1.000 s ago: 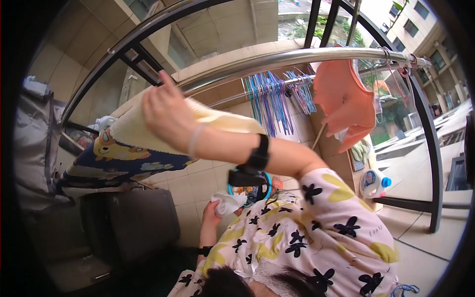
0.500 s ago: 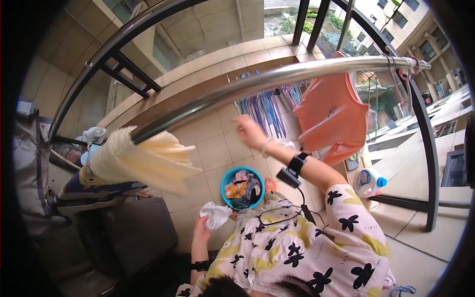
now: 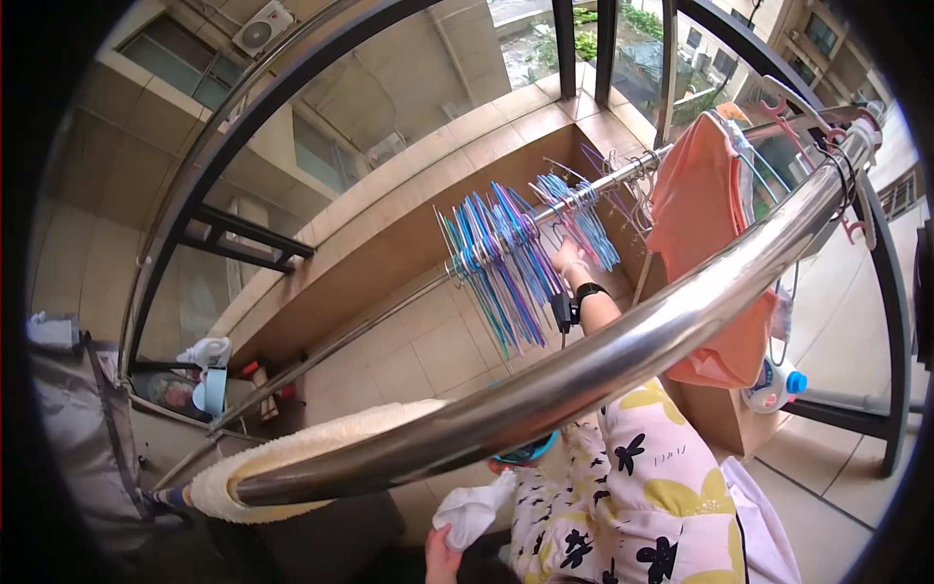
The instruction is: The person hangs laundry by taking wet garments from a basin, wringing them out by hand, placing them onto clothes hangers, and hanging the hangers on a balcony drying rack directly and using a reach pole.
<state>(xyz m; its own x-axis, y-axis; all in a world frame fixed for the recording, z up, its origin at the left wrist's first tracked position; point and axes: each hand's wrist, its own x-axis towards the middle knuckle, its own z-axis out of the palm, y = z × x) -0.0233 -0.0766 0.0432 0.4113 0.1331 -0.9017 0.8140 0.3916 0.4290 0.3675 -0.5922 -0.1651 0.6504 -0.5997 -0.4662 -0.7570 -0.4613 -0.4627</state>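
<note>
Low in the head view, my left hand (image 3: 443, 556) is closed on a crumpled white cloth (image 3: 469, 514), whose exact kind I cannot make out. My right hand (image 3: 568, 256) reaches out to the rod, right among the clothes hangers. It is beside a bunch of pink and light blue hangers (image 3: 595, 234). Its fingers are small and partly hidden there, so whether they grip one is unclear. Just left of it hangs a denser bunch of blue, purple and green hangers (image 3: 506, 258).
A thick metal rail (image 3: 545, 389) crosses close in front of me, with a cream towel (image 3: 321, 443) over its left end. An orange garment (image 3: 702, 224) hangs at the right. The blue basin (image 3: 533, 451) is mostly hidden below the rail. A detergent bottle (image 3: 772, 386) stands at right.
My right hand has moved forward and right to the hangers. My view has shifted, so the rail now crosses lower and covers most of the basin. The white cloth stays in my left hand.
</note>
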